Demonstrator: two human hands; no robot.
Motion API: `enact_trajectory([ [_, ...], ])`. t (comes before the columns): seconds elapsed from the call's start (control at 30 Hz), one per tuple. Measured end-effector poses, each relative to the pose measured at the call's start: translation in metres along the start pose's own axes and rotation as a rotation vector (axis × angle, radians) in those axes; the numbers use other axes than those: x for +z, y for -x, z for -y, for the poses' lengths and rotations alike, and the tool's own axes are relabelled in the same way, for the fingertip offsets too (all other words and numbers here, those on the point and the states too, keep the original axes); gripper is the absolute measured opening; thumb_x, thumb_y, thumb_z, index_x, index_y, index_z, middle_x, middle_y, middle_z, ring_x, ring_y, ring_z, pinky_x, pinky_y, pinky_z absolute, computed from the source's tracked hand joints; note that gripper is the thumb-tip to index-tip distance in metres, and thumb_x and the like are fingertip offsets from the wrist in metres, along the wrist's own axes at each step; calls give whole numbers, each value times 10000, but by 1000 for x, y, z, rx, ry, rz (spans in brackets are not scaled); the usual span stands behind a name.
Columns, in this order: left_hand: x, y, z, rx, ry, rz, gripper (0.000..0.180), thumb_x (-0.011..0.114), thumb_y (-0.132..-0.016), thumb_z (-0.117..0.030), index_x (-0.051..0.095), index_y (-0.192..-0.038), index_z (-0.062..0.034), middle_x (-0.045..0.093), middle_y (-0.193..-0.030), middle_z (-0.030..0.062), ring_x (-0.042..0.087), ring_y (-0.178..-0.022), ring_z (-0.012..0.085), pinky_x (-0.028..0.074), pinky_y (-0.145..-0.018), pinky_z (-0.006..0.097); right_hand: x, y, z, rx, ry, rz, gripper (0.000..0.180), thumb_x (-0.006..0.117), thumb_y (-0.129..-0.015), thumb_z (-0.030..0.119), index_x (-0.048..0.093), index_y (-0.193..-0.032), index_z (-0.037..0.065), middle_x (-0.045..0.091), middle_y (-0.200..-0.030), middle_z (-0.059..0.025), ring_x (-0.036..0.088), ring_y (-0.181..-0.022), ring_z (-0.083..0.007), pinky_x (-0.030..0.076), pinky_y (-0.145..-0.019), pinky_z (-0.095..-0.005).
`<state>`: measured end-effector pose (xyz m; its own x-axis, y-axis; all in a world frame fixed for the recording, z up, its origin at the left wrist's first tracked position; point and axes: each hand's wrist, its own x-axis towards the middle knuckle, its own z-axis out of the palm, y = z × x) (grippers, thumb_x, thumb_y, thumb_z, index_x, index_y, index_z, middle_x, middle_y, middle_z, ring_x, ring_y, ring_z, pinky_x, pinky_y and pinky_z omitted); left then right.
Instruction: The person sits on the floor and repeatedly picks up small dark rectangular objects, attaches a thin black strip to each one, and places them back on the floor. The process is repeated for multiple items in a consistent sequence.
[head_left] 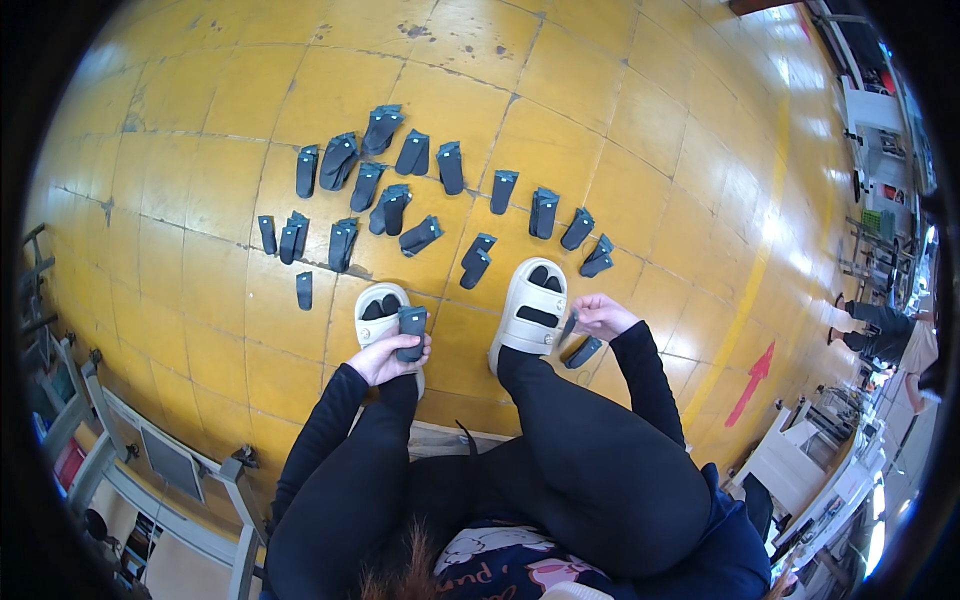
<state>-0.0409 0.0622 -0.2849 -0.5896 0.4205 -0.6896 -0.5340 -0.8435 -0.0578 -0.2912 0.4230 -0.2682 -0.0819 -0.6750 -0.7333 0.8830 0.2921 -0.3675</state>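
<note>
My left hand (381,358) grips a small dark grey flat piece (411,330) with one teal end and a tiny pale label, above my left sandal. Out past my right sandal, my right hand (604,316) pinches a similar dark piece (569,326), seen nearly edge-on. Just below it a dark piece (583,351) lies on the floor. Ahead of my feet, many like pieces lie in small overlapping bundles, among them a bundle (383,129) at the far side, a bundle (544,213) right of centre and a single piece (304,291) at the left.
My feet wear cream sandals (531,308) on a yellow tiled floor (440,105). A grey metal frame (170,490) stands at the lower left. On the right are a red floor arrow (752,383), white carts (790,460) and another person (885,330).
</note>
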Motion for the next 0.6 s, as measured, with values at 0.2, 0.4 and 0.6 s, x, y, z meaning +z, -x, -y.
enact_trajectory([
  [0.2,-3,-3,1,-8,-16,34,590,616,-878,-49,353,-1403,-116,576,-1031,100,596,-927,205,528,-826,338,-7,-11,-6,141,191,-165,128,693,-844,134,651,-927,46,588,-713,40,380,-555,-45,318,-558,-198],
  [0.4,-7,-1,3,-10,17,4,595,618,-875,-43,353,-1401,-121,574,-1031,97,594,-932,202,527,-833,343,6,4,-11,-133,-227,139,176,696,-823,146,640,-959,48,517,-650,49,395,-542,-61,346,-624,-240],
  [0.6,0,-2,0,-10,-8,9,564,628,-868,-35,376,-1364,-127,570,-1038,93,591,-938,202,522,-830,335,-5,-16,-10,229,67,-225,103,666,-866,98,630,-940,36,552,-724,44,387,-546,-21,283,-521,-192],
])
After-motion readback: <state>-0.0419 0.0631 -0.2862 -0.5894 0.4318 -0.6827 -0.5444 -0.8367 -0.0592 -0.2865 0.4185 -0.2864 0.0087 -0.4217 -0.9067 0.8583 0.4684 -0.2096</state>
